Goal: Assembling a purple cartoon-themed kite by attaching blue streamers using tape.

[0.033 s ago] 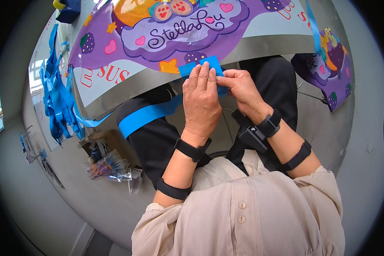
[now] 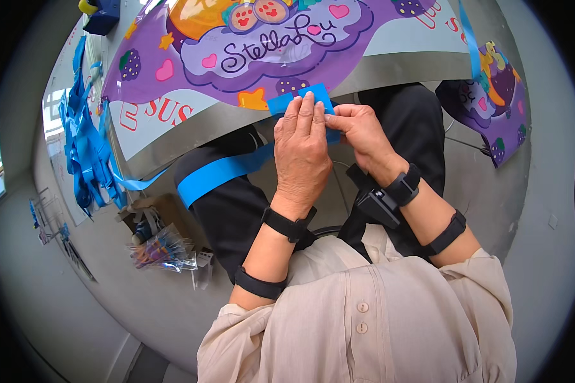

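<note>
A bright blue ribbon (image 2: 212, 178) drapes over my left thigh and runs up beneath my hands. At the table's near edge a flat piece of blue ribbon (image 2: 322, 96) lies against the lower border of a shiny purple printed plastic sheet (image 2: 172, 57). My left hand (image 2: 300, 150) rests on that piece, its fingers stretched out side by side and pressing down. Beside it, my right hand (image 2: 361, 131) is closed, thumb and forefinger pinching the ribbon's right edge. The ribbon directly under my left fingers is hidden.
The table (image 2: 421, 69) has a grey metal edge in front of my knees. A tangle of blue ribbon (image 2: 86, 143) hangs at the left. Below it are a cardboard box (image 2: 166, 207) and clear plastic bags (image 2: 166, 250). Another printed purple sheet (image 2: 492, 108) hangs at the right.
</note>
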Demonstrator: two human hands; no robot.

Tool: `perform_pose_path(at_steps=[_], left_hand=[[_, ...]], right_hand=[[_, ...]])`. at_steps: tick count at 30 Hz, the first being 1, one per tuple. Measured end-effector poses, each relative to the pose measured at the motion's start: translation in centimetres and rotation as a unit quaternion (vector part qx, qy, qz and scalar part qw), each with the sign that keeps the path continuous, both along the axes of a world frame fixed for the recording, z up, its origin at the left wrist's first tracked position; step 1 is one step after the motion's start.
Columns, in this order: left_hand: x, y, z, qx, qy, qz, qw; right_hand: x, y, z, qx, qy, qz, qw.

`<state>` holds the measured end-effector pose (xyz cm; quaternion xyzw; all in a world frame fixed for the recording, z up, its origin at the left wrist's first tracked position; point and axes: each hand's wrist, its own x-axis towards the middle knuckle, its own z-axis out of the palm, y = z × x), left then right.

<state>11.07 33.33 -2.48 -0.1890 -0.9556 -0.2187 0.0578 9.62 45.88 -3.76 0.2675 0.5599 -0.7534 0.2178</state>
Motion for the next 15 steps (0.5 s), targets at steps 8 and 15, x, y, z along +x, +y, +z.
perform_pose_path(at_steps=[8,15], left_hand=[[0.15,0.19,-0.32,-0.039,0.001,-0.015,0.999],[0.17,0.23,-0.52,-0.060,0.004,-0.022,0.998]], right_hand=[[0.03,0.00,-0.12,-0.001,0.009,0.001,1.000],[0.05,0.03,-0.34,-0.005,0.010,-0.005,1.000]])
